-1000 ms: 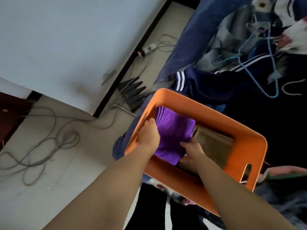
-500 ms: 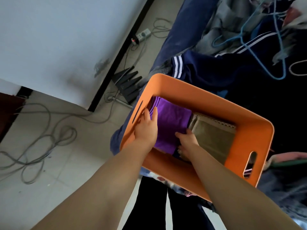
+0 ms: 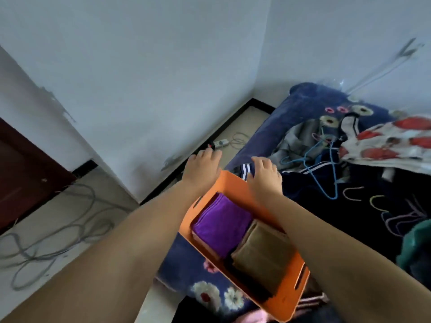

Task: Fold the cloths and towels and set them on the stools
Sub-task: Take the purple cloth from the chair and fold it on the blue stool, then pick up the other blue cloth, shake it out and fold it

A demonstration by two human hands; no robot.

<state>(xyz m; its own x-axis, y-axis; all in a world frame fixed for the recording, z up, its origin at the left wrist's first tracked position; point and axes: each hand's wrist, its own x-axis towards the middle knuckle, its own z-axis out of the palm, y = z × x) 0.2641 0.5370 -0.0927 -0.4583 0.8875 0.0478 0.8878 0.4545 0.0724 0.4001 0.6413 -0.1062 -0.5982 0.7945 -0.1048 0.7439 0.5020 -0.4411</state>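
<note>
Here, orange bin [image 3: 283, 299] on bed [image 3: 305, 106] edge: purple towel [image 3: 221, 223] beside brown towel [image 3: 263, 252] | left hand [image 3: 201, 167], right hand [image 3: 264, 176] past far rim, fingers relaxed, empty | cables [image 3: 56, 220] on floor [image 3: 39, 229], white walls [image 3: 140, 66]

A home bedroom. A flowered bedspread [image 3: 300, 117] holds heaped clothes [image 3: 296, 141] and hangers [image 3: 326, 178]. A power strip [image 3: 219, 143] lies by the wall.
</note>
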